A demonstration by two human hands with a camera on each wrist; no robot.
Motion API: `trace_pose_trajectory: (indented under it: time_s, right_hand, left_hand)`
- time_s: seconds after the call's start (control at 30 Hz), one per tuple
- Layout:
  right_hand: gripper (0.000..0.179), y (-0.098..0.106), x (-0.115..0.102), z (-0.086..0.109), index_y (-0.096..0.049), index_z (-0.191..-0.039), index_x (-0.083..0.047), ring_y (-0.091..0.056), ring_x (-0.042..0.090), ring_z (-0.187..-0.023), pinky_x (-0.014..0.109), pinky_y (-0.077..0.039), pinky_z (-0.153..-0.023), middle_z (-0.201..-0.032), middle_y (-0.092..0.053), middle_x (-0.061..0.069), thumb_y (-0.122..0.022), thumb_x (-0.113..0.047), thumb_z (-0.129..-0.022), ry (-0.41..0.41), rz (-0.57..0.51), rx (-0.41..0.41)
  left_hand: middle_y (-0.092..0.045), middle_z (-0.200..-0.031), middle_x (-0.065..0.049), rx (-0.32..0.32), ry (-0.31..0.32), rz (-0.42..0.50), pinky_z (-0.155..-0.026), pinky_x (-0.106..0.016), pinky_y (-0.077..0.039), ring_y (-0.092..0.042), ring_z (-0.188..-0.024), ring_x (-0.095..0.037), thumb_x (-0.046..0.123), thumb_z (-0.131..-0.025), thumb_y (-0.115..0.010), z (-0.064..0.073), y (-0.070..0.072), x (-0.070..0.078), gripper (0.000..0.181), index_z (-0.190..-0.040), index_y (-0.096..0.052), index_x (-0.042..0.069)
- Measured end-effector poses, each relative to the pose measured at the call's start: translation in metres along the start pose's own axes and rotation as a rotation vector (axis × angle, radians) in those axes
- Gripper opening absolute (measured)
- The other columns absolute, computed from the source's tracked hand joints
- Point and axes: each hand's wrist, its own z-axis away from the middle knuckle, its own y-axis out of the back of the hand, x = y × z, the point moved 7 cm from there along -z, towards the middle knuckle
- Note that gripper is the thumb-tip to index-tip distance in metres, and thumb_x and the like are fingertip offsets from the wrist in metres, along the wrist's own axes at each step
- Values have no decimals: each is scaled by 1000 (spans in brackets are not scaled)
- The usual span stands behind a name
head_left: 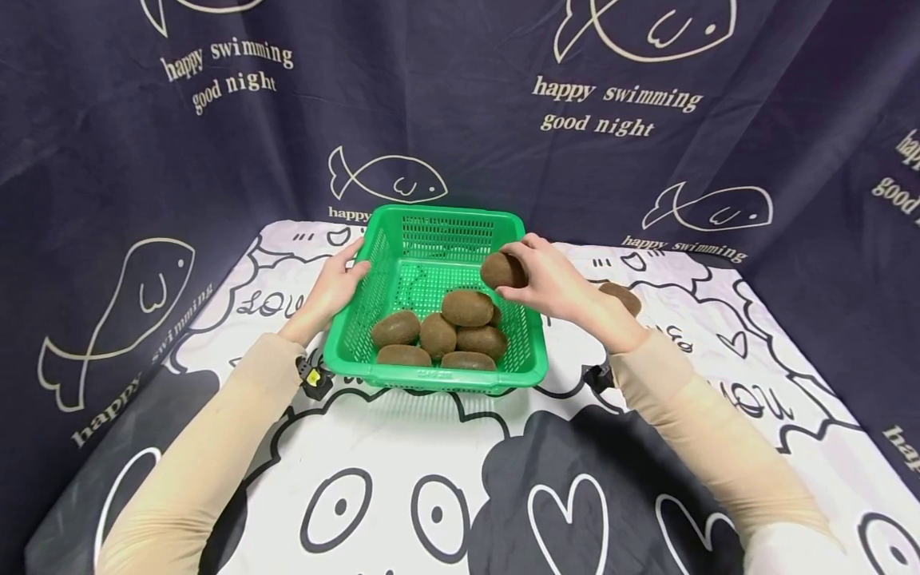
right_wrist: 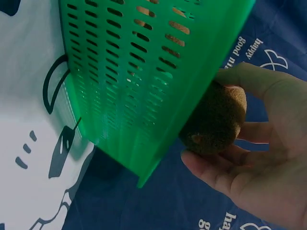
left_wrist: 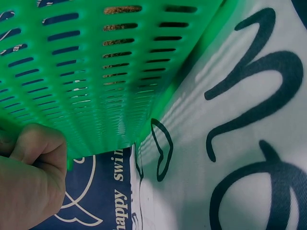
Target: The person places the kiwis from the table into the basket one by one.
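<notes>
A green plastic basket with slotted walls stands at the middle of the table. Several brown kiwis lie together in its near half. My left hand grips the basket's left rim, fingers outside and thumb over the edge; in the left wrist view the curled left hand is at that rim. Over the right rim, my right hand holds a kiwi between thumb and fingers. The right wrist view shows this held kiwi right at the rim, partly hidden behind it.
Another kiwi lies on the table right of the basket, partly behind the right wrist. The table is covered by a white and black patterned cloth. A dark blue curtain with fish prints hangs behind and at both sides.
</notes>
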Motion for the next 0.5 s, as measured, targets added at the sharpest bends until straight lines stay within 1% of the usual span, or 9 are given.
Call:
trace_pose_trajectory:
  time_s: [0.2, 0.33, 0.5]
  right_hand:
    - [55, -6, -2, -2, -59, -124, 3, -55, 32, -91, 45, -49, -79, -107, -58, 21, -78, -25, -79, 7, 0, -10]
    - [54, -7, -1, -3, -59, -124, 2, -55, 31, -91, 45, -50, -78, -108, -59, 20, -76, -28, -81, -5, 3, -10]
    - [53, -7, 0, -3, -60, -122, 2, -56, 31, -91, 45, -50, -77, -108, -60, 20, -75, -29, -82, -20, -1, -9]
  left_hand:
    - [-52, -137, -26, -1, -2, -1, -76, -30, -60, -63, -103, -37, 21, -103, -41, 0, -1, 1, 56, -155, -21, 22]
    - [-53, -136, -26, 1, -1, -6, -77, -31, -60, -63, -102, -35, 21, -103, -41, -1, 0, 0, 56, -155, -20, 20]
    - [-53, -135, -26, 4, -1, -10, -76, -29, -60, -63, -101, -35, 21, -103, -41, -1, 0, 0, 56, -155, -21, 18]
